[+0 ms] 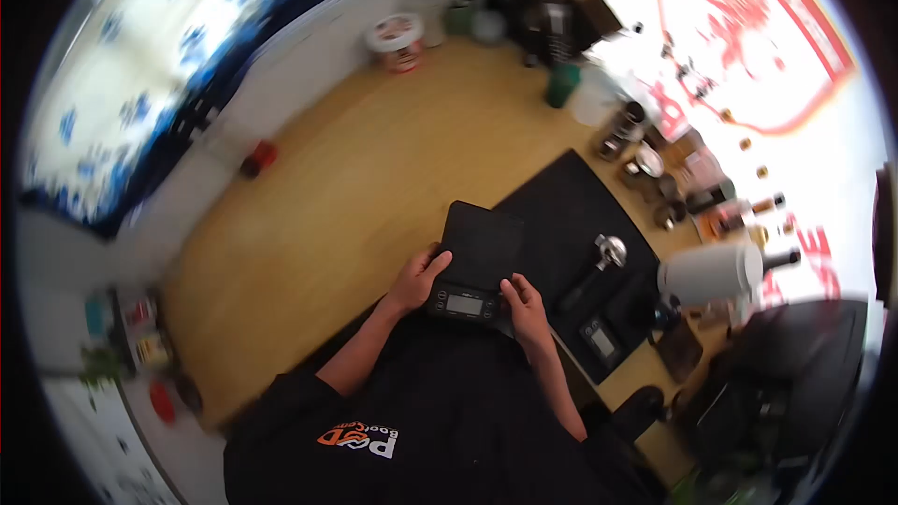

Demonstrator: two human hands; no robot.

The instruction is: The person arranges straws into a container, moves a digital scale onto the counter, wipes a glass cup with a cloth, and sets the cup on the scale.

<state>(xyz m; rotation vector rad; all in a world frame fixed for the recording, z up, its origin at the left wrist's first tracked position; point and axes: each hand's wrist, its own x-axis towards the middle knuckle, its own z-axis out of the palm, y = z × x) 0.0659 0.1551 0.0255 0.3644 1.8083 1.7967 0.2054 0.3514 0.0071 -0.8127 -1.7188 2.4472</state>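
Between my two hands is a black digital kitchen scale, its small grey display and buttons on the side facing me. My left hand grips the scale's left edge, thumb on top. On the other side, my right hand is closed on the right edge near the display. Just right of the scale lies a black mat. A portafilter with a dark handle and a shiny metal head rests on it, beside a second small scale with a lit display.
A white cylindrical container lies to the right, near a black machine. Jars and bottles line the table's right side. A white tub and a green cup stand at the back of the wooden table.
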